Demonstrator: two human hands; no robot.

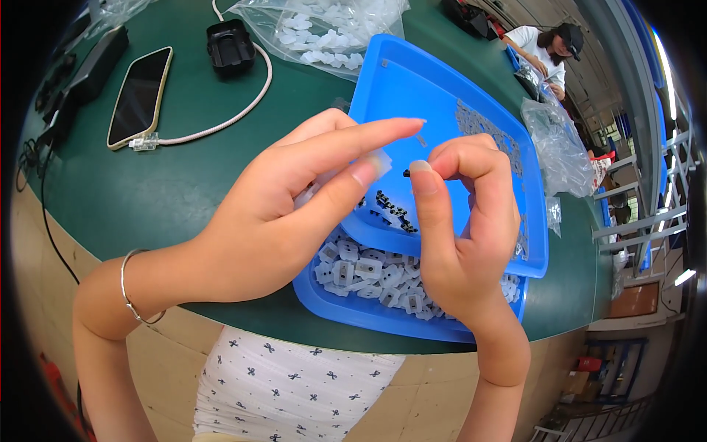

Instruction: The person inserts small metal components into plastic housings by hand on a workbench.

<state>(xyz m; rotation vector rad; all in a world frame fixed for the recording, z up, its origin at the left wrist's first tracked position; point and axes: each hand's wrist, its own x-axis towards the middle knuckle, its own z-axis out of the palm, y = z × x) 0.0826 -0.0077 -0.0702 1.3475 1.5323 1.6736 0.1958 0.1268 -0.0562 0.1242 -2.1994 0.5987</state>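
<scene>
My left hand [294, 199] is raised over the green table and pinches a small translucent white plastic part [379, 163] between thumb and forefinger. My right hand [464, 221] sits right beside it, its thumb and bent forefinger closed on a tiny dark piece [406, 173] at the white part. Beneath both hands lies an upper blue tray [412, 88] with a few small black pieces [390, 206] and a grey patch of small parts. It rests tilted on a lower blue tray [353, 306] that holds several grey-white plastic parts [361, 272].
A phone [138, 96] with a white cable lies at the far left, next to a black charger block [230, 44]. A clear bag of white parts [324, 29] sits at the back, another bag [560, 147] at the right. A person works at the far right.
</scene>
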